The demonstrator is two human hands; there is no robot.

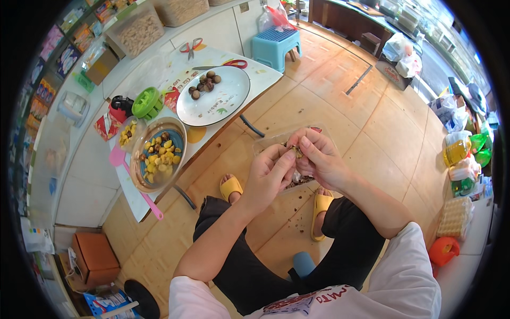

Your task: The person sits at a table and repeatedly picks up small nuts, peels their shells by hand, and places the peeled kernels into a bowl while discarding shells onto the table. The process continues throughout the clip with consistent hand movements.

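Observation:
My left hand point(272, 167) and my right hand point(316, 157) meet in front of me, pinching a partly peeled chestnut point(296, 150) between thumbs and fingertips. Fingers cover much of the nut. Beneath them, a clear plastic bin point(261, 147) on the floor holds brown shell scraps. To the left, a white oval plate point(233, 93) carries several brown chestnuts point(205, 84) in their shells. Yellow peeled chestnuts point(161, 157) fill part of a blue-centred bowl point(136, 175), and more lie in a small clear container point(127, 134).
On the low table point(265, 73) lie red-handled scissors point(191, 48), a knife point(219, 67), a green plastic slicer point(147, 103) and a pink spoon point(135, 184). A blue stool point(276, 48) stands behind it. Bottles of oil point(457, 152) and bags line the right side.

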